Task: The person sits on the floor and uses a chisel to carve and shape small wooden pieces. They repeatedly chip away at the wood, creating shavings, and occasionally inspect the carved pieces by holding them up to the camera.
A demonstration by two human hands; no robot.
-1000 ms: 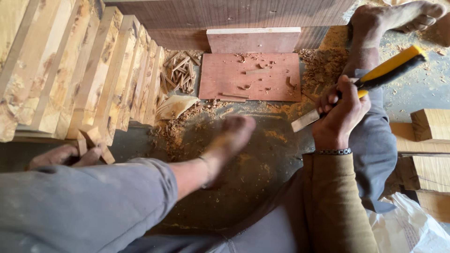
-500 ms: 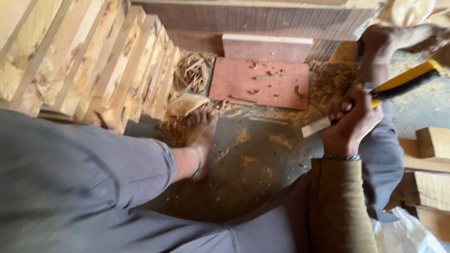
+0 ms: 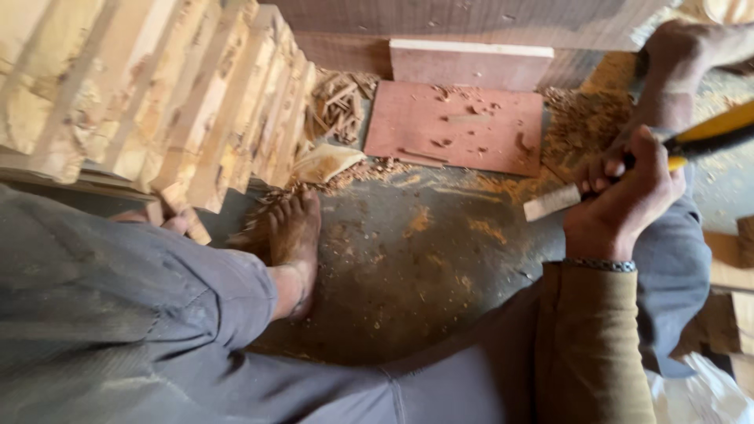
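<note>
- The right hand [image 3: 620, 208] was curled into a tight grip, fingers clamped together around a yellow-and-black handled tool [image 3: 703, 137], its handle running up and out past the knuckles toward the frame's right edge.
- Just below and left of that grip, a pale metal end [image 3: 554, 202] poked out from under the fingers, tilted down over the dusty floor [image 3: 424, 267].
- The left hand [image 3: 169, 222] was barely showing: only fingertips peeked out above the grey trouser knee, right under the leaning stack of pale wooden slats [image 3: 181, 102]. Whether that grip was apart or closed on anything could not be told.
- Well left of the right-hand grip, a bare foot [image 3: 294, 235] lay flat on the floor, toes pointing at the slats, sawdust all around.
- Up and left of the grip sat a flat reddish board [image 3: 459, 126], sprinkled with chips, with a second board [image 3: 471, 63] standing on edge just behind it.
- A curled wood offcut [image 3: 326, 162] rested between the foot and the reddish board.
- A second bare foot [image 3: 679, 59] sat just above the right-hand grip, amid a heap of shavings.
</note>
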